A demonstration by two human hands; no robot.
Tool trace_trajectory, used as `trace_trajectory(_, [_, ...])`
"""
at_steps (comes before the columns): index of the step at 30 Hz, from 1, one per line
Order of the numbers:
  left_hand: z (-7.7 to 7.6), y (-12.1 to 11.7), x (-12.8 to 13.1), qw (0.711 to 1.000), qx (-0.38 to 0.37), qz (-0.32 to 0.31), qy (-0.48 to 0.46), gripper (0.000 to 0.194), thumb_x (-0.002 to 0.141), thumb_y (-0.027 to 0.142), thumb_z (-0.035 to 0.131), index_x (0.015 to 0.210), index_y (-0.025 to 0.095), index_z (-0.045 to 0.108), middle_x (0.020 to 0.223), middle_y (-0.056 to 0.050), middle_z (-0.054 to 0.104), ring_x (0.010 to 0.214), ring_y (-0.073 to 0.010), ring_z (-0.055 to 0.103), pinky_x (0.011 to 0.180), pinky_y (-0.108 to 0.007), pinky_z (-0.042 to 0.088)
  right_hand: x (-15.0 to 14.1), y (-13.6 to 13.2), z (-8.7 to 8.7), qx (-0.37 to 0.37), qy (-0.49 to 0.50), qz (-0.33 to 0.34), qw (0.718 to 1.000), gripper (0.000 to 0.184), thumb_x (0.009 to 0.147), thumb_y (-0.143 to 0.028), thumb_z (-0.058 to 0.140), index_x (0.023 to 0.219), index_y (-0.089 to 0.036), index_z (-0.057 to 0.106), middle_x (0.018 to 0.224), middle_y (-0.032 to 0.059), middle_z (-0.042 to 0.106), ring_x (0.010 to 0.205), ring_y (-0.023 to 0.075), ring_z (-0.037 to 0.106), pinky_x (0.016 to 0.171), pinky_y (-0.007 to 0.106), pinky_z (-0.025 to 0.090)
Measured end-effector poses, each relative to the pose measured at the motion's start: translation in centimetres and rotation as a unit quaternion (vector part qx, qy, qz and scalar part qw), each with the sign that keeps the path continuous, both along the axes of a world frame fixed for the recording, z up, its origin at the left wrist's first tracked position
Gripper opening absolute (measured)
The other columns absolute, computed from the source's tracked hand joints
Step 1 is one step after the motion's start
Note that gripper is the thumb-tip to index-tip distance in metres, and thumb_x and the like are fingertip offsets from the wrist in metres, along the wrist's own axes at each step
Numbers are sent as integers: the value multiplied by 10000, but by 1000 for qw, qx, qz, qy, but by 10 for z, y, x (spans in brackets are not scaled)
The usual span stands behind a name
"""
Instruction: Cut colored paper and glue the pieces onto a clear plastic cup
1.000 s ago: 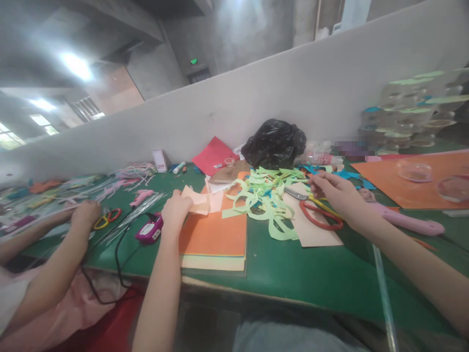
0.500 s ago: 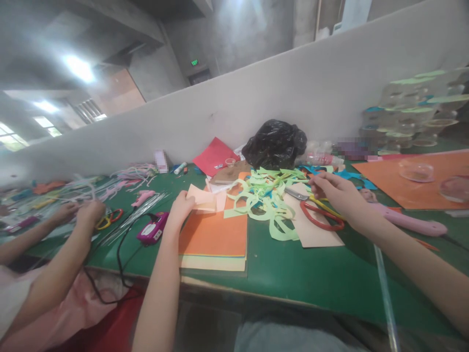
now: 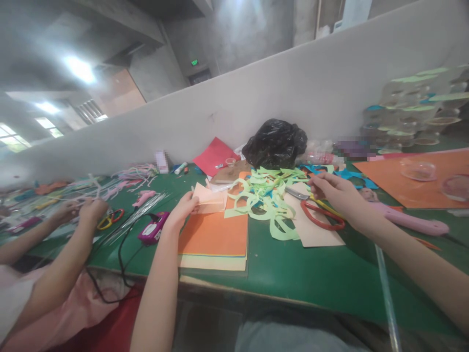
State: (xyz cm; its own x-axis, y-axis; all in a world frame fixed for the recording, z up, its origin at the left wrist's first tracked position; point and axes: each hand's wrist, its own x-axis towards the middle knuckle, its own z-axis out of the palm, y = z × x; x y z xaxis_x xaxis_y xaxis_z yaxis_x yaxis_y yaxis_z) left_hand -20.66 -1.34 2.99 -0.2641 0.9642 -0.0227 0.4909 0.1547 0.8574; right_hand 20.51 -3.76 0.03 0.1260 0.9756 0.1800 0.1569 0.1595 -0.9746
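The left hand [image 3: 182,210] is pinching peach paper [image 3: 210,199], which is extending rightward from its fingertips, long axis running sideways.

Clothing [image 3: 293,336] — greyish blue, blurred

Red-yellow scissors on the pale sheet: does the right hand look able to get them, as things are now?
Probably yes. The right hand is close by the scissors, which lie mostly uncovered on the pale sheet; no other thing seems to block the way.
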Motion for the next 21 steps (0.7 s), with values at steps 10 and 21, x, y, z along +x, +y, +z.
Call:
trace_trajectory(10, [-7,2,-4,998,3,-42,-57,315,578,149,532,889,182,496,580,78,399,478,-78,344,473,-188,227,-4,-4,6,-14,12,-13,1000,279,781,-509,651,736,-237,606,724,22,602,722,186,558,754,357,502])
trace_trajectory(21, [-3,4,-4,995,29,-51,-86,254,535,189,482,774,207,399,592,66,359,492,-67,282,478,-188,189,-2,-2,3,-14,7,-8,1000,246,809,-489,631,725,-260,599,723,8,598,714,189,559,718,350,474])
